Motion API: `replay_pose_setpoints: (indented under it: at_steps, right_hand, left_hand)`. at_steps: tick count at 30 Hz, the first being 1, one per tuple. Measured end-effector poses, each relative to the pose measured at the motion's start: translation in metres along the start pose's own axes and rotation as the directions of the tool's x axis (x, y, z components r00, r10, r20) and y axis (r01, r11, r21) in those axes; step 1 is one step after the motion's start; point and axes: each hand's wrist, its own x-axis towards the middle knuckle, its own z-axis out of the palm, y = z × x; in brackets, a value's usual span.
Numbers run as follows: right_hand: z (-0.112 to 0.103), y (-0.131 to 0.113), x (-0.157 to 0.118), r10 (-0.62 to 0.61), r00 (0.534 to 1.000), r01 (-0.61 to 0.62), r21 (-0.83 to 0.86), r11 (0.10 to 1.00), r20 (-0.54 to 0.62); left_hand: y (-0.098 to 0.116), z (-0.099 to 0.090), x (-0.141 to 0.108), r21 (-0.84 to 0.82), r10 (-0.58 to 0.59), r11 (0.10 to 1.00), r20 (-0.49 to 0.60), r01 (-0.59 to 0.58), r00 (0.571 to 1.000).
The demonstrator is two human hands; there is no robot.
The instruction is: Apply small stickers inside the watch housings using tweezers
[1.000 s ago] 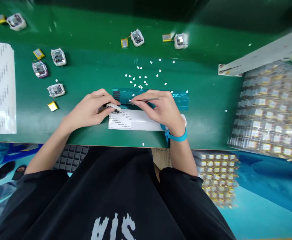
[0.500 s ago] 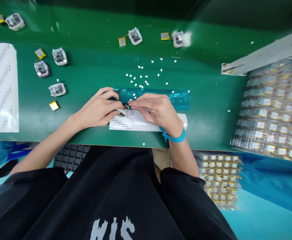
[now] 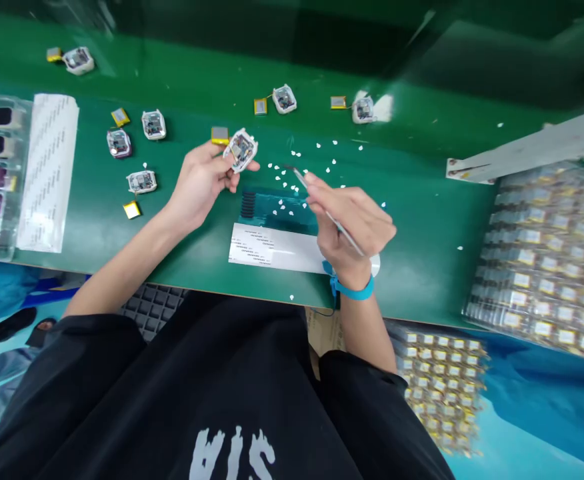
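Note:
My left hand (image 3: 202, 177) holds a white-framed circuit unit (image 3: 242, 151) between thumb and fingers, raised over the green table. A yellow-edged battery (image 3: 219, 135) is at its left, by my fingertips. My right hand (image 3: 349, 217) is closed round thin metal tweezers (image 3: 341, 229), whose dark tips point up and left among small white scattered pieces (image 3: 295, 154). Below the hands lie a teal film strip (image 3: 277, 208) with black strips (image 3: 248, 205) at its left end and a white printed sheet (image 3: 277, 248), partly covered by my right hand.
Other circuit units (image 3: 153, 125) with batteries lie at the left and back. A long white sheet (image 3: 47, 173) and a clear tray (image 3: 15, 220) are at far left. Stacked clear trays (image 3: 547, 260) stand at the right, below a white bar (image 3: 517, 150).
My left hand has lifted away from the film and now shows the circuit unit and battery. My right hand has moved right, with the tweezers now in plain sight. The view has shifted.

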Motion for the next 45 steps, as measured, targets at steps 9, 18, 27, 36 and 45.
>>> replay_pose_setpoints:
  at_steps: [9,18,27,36,45]
  right_hand:
    - [0.005,-0.010,-0.008,-0.155,0.954,0.157,0.014,0.988,0.256]
    - [0.003,-0.014,-0.010,-0.059,0.923,0.054,0.024,0.998,0.381]
    - [0.002,-0.014,-0.013,-0.020,0.893,0.013,0.020,1.000,0.450]
    - [0.002,-0.020,-0.009,-0.078,0.906,0.096,-0.024,0.995,0.416]
    - [0.001,-0.018,-0.010,-0.065,0.897,0.073,-0.001,0.997,0.438]
  left_hand:
    - [-0.003,0.015,-0.017,-0.069,-0.195,0.980,-0.120,0.187,0.973]
    - [-0.014,0.009,-0.019,-0.011,-0.106,0.994,-0.040,0.105,0.994]
    - [-0.020,0.004,-0.021,0.117,-0.043,0.992,-0.010,0.044,0.999]
    - [-0.020,0.009,-0.024,0.134,0.019,0.991,-0.081,-0.008,0.997]
    - [-0.021,0.009,-0.025,0.135,0.068,0.989,-0.088,-0.056,0.994]
